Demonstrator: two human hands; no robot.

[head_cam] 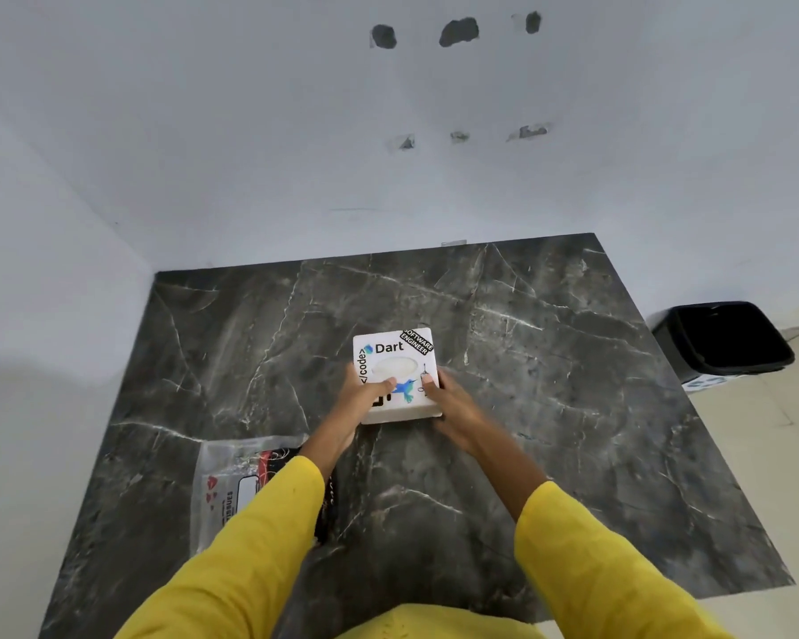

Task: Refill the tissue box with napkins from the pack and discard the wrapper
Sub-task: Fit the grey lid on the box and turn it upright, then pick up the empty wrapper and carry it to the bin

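Observation:
A square white tissue box (395, 350) with "Dart" and "code" stickers and an oval opening on top stands in the middle of the dark marble table (550, 362). My left hand (365, 398) grips its near left side, thumb on the lid. My right hand (450, 403) holds its near right side, thumb on the top edge. A clear plastic napkin pack (241, 481) with red and black print lies flat at the table's near left, partly hidden under my left yellow sleeve.
A black waste bin (723, 341) stands on the pale floor beyond the table's right edge. White walls close the table in at the back and the left, meeting at the far left corner.

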